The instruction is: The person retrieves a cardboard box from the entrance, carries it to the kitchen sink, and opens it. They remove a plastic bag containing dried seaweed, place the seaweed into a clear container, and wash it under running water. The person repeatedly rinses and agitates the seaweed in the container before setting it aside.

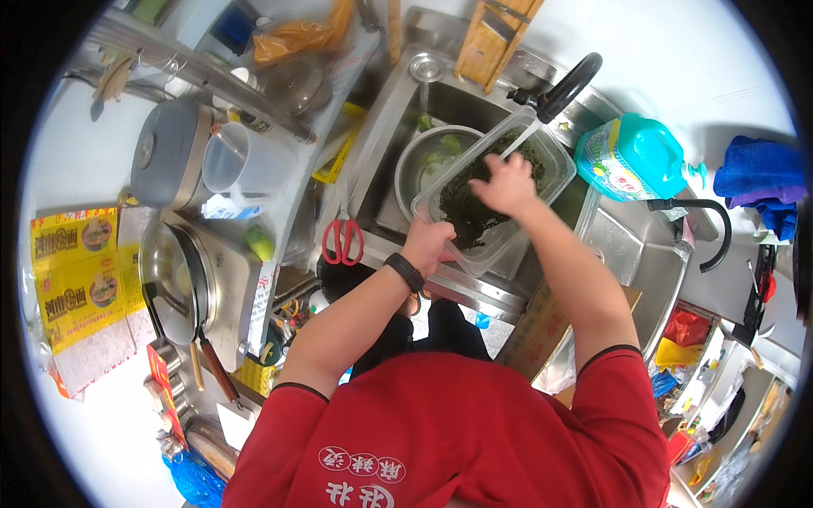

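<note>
My left hand (pixel 432 244) grips the near left corner of a clear plastic tub (pixel 489 260). Dark green, shredded-looking leafy stuff, perhaps seaweed, (pixel 467 213) lies in the tub. My right hand (pixel 508 184) reaches into the tub with fingers spread, over the greens. A stream of water (pixel 522 138) falls from the black faucet (pixel 571 86) just beyond my right fingers. Partly under the tub, a round metal basin (pixel 406 159) holds water and a few light green leaves (pixel 450 145). Both vessels are over the stainless steel sink (pixel 381 209).
Red-handled scissors (pixel 343 241) lie on the sink's left rim. A turquoise jug with a pump (pixel 635 159) stands at the right, near a second sink basin (pixel 660 267). A wooden rack (pixel 495 38) leans at the back. To the left are a lidded pan (pixel 168 279) and a plastic measuring jug (pixel 228 159).
</note>
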`<state>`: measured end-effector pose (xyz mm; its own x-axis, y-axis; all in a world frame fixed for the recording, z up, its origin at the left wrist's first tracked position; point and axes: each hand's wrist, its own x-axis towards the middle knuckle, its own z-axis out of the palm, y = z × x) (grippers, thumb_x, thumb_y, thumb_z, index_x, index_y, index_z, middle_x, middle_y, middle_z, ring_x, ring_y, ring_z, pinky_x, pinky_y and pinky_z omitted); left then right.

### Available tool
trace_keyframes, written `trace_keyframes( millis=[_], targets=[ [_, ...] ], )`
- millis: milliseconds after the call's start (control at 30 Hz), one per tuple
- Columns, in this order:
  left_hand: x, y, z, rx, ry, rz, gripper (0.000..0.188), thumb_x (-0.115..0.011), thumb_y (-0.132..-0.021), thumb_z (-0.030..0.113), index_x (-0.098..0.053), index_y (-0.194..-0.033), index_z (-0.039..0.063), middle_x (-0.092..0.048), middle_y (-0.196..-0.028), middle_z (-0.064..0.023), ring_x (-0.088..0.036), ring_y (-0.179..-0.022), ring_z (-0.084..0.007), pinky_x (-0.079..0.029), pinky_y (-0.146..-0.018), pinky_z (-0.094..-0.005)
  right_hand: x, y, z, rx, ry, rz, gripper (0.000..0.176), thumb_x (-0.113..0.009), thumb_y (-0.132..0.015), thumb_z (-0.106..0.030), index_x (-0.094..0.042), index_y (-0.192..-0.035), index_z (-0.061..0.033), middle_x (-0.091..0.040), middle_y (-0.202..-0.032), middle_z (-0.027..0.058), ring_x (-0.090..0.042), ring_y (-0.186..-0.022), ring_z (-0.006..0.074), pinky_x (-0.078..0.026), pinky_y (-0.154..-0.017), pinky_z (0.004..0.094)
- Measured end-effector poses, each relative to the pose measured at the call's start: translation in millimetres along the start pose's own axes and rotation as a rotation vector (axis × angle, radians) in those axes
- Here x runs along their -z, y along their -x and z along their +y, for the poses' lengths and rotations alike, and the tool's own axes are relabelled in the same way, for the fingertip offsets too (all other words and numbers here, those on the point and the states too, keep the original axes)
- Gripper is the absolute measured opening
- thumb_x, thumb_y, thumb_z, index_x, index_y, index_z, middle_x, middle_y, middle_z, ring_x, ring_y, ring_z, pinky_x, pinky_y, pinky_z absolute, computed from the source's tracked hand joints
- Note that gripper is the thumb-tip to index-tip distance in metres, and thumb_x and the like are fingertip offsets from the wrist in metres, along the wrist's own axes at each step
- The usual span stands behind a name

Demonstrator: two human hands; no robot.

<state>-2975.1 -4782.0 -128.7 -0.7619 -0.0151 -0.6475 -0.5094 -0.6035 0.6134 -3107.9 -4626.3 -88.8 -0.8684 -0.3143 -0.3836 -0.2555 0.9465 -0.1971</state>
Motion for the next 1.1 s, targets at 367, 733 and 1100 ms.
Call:
trace_keyframes(
  millis=[367,733,1100],
  targets=[
    [-9,-10,-2,-0.052,0.055,-0.005,0.073,-0.054,-0.081,-0.008,-0.040,-0.150,0.013,-0.060,-0.117,-0.0102,-0.067,-0.089,-0.0235,-0.064,-0.057,-0.0426,-12,-17,5,0.331,0.030,-0.090,0.088,-0.083,-0.080,-0.051,-0.052,-0.153,-0.0132,-0.035,-0.163,0.0285,-0.035,-0.149,0.0544,-0.042,-0.116,0.0588],
    [-17,8,-3,-0.082,0.055,-0.011,0.067,-0.053,-0.085,-0.008,-0.040,-0.148,0.012,-0.061,-0.114,-0.0122,-0.069,-0.094,-0.0284,-0.068,-0.071,-0.0554,7,-50,29,-0.142,-0.093,0.102,0.078,-0.077,-0.083,-0.028,-0.043,-0.150,-0.0085,-0.042,-0.152,0.0258,-0.047,-0.140,0.0438,-0.049,-0.110,0.0513],
    [-5,3,6,-0.079,0.007,0.055,0.073,-0.053,-0.083,-0.008,-0.041,-0.151,0.015,-0.058,-0.117,-0.0097,-0.068,-0.094,-0.0274,-0.068,-0.071,-0.0569,11,-75,45,-0.083,0.081,0.088,0.040,-0.071,-0.091,-0.042,-0.077,-0.110,-0.0077,-0.078,-0.110,0.0164,-0.074,-0.109,0.0366,-0.059,-0.096,0.0459]
  ],
)
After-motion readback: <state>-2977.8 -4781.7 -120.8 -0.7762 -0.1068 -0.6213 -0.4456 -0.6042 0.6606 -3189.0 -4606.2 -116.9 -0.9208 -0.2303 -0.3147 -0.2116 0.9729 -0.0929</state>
